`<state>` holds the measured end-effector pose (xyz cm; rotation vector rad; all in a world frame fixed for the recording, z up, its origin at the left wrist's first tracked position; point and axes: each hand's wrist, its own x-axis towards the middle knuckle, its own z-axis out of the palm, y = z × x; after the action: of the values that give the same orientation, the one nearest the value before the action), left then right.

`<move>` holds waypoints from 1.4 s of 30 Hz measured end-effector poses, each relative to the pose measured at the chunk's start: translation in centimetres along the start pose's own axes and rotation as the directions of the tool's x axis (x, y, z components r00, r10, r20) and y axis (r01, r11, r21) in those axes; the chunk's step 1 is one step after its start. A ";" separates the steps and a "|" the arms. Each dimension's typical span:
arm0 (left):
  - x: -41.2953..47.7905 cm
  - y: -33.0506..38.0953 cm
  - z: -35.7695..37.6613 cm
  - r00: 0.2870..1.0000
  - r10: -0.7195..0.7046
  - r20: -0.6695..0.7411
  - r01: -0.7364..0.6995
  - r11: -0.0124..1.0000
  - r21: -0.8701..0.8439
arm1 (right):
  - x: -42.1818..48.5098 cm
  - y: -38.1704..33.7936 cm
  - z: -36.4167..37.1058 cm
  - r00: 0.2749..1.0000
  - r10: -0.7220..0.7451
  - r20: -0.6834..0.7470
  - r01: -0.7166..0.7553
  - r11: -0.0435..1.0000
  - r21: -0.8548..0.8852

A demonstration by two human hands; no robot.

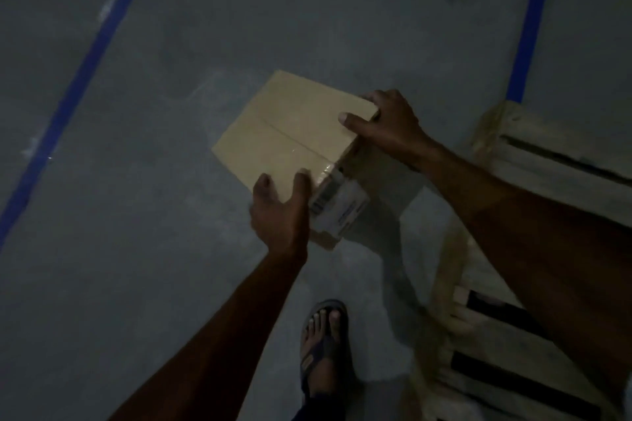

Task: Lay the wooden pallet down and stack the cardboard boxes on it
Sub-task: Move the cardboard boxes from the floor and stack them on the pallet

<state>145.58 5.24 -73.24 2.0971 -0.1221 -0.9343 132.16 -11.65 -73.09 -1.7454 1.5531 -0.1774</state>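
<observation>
A tan cardboard box [290, 133], taped along its top seam and with a white label on its near side, is in the middle of the view over the grey floor. My left hand [280, 212] grips its near corner, fingers curled over the top edge. My right hand [390, 123] clamps its far right corner, thumb lying on top. Whether the box rests on the floor or hangs just above it I cannot tell. The wooden pallet [533, 161] lies flat at the right, partly hidden under my right forearm.
Two blue tape lines run across the concrete floor, one on the left [78, 79] and one at the upper right [530, 24]. My foot in a dark sandal [323, 338] stands just below the box, beside the pallet's left edge.
</observation>
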 end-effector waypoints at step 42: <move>-71.1 -27.3 -3.5 0.589 0.279 0.759 -0.613 0.766 0.194 | -89.6 37.2 -21.0 0.598 0.717 -0.360 -0.455 0.673 0.584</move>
<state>90.57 52.83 -50.35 1.7999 -1.3448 -1.4031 69.12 60.73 -47.71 -0.7334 2.2461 -0.6962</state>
